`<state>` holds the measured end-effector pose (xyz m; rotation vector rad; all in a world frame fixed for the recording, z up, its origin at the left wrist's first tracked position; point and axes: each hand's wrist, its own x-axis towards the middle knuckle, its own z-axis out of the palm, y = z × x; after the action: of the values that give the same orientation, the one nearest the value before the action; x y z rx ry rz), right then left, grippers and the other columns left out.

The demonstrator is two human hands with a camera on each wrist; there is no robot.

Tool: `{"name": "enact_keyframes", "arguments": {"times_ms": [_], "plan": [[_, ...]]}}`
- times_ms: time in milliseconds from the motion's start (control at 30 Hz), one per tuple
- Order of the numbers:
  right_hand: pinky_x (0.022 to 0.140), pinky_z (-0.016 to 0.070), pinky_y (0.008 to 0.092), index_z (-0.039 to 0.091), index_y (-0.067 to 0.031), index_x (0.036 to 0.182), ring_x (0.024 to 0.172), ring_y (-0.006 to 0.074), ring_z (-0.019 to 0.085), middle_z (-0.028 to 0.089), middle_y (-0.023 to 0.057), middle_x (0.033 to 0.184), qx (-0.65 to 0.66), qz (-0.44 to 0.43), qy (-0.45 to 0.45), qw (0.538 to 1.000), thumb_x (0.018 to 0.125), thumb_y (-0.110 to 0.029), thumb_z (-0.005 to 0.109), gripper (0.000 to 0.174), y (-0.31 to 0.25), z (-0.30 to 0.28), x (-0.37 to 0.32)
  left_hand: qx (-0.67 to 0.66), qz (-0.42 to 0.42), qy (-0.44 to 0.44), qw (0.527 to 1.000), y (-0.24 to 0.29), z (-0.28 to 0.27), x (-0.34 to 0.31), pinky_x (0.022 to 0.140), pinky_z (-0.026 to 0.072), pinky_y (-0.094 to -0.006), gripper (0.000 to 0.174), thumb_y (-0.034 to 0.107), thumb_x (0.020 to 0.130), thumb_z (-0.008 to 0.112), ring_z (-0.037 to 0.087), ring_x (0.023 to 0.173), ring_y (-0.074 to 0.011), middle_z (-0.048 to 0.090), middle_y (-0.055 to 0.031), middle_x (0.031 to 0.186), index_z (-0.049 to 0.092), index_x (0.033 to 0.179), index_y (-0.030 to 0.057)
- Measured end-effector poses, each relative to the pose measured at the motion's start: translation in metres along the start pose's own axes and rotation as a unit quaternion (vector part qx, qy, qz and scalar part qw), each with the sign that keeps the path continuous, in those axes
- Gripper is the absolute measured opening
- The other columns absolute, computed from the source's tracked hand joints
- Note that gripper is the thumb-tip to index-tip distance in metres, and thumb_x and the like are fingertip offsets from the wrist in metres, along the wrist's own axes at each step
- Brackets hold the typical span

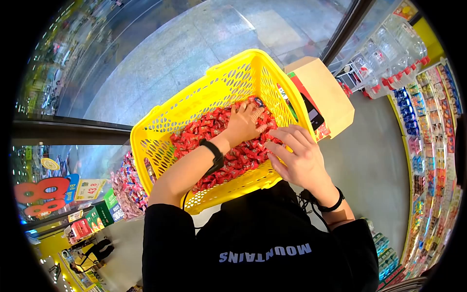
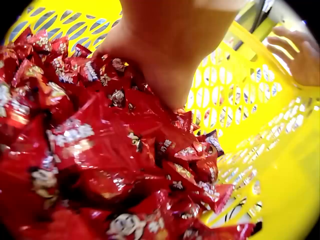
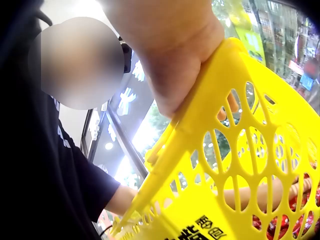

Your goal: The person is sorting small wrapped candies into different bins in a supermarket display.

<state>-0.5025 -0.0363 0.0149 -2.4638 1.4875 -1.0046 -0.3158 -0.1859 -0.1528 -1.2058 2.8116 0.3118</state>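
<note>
A yellow basket (image 1: 192, 104) holds many small red wrapped candies (image 1: 233, 160). On the candies lies the left hand (image 1: 243, 124), fingers spread and palm down. In the left wrist view, that hand (image 2: 160, 60) reaches down against the red wrappers (image 2: 110, 135), its fingertips hidden. The right hand (image 1: 299, 155) is over the basket's right near corner, its loosely bent fingers extending inward above the candies. In the right wrist view, the right hand (image 3: 175, 65) rests against the rim, with fingertips partly visible through the basket's holes.
An open cardboard box (image 1: 326, 92) stands beyond the basket's right side, with a dark phone-like device (image 1: 313, 117) beside it. Other wrapped sweets (image 1: 129, 187) are at the left. Stocked shelves (image 1: 433, 146) and bottles (image 1: 389, 58) line the right; glass panes are in front.
</note>
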Motion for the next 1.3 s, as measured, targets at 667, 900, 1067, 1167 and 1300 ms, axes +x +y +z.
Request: {"name": "enact_keyframes", "arguments": {"times_ms": [667, 900, 1067, 1167, 1300], "plan": [[0.089, 0.0567, 0.0386, 0.075, -0.0079, 0.097, 0.094, 0.0263, 0.070, 0.072, 0.0052, 0.104, -0.016, 0.044, 0.042, 0.998, 0.077, -0.010, 0.083, 0.022, -0.003, 0.010, 0.003, 0.016, 0.029, -0.046, 0.998, -0.003, -0.032, 0.014, 0.125, 0.0272, -0.0623, 0.069, 0.049, 0.099, 0.060, 0.033, 0.157, -0.0429, 0.040, -0.0198, 0.168, 0.054, 0.154, 0.0083], [0.089, 0.0572, 0.0387, 0.074, -0.0070, 0.095, 0.094, 0.0265, 0.070, 0.072, 0.0051, 0.103, -0.012, 0.036, 0.069, 0.997, 0.075, -0.009, 0.083, 0.022, 0.000, 0.012, -0.003, 0.097, 0.080, -0.076, 0.989, -0.011, -0.015, 0.025, 0.129, 0.0169, -0.0590, 0.076, 0.055, 0.098, 0.057, 0.028, 0.161, -0.0356, 0.037, -0.0167, 0.171, 0.053, 0.157, 0.0086], [0.086, 0.0576, 0.0393, 0.074, -0.0072, 0.097, 0.092, 0.0273, 0.070, 0.072, 0.0048, 0.102, 0.000, 0.035, 0.075, 0.997, 0.075, -0.007, 0.083, 0.024, -0.001, 0.010, -0.001, 0.164, 0.103, -0.033, 0.980, -0.011, -0.012, 0.024, 0.129, 0.0176, -0.0578, 0.078, 0.055, 0.097, 0.058, 0.033, 0.159, -0.0328, 0.045, -0.0094, 0.169, 0.051, 0.160, 0.0095], [0.085, 0.0578, 0.0395, 0.074, -0.0073, 0.098, 0.090, 0.0276, 0.070, 0.072, 0.0045, 0.101, 0.002, 0.033, 0.075, 0.997, 0.075, -0.006, 0.084, 0.025, 0.000, 0.009, -0.002, 0.192, 0.105, -0.040, 0.975, -0.003, -0.019, 0.025, 0.130, 0.0167, -0.0585, 0.077, 0.053, 0.096, 0.059, 0.034, 0.158, -0.0318, 0.046, -0.0074, 0.168, 0.051, 0.159, 0.0085], [0.086, 0.0578, 0.0394, 0.075, -0.0076, 0.098, 0.092, 0.0274, 0.071, 0.072, 0.0050, 0.102, 0.008, 0.032, 0.064, 0.997, 0.076, -0.007, 0.084, 0.025, 0.000, 0.008, -0.002, 0.118, 0.106, 0.011, 0.987, -0.002, -0.031, 0.016, 0.128, 0.0208, -0.0615, 0.066, 0.042, 0.090, 0.067, 0.042, 0.150, -0.0334, 0.055, -0.0089, 0.157, 0.063, 0.144, 0.0044]]}}
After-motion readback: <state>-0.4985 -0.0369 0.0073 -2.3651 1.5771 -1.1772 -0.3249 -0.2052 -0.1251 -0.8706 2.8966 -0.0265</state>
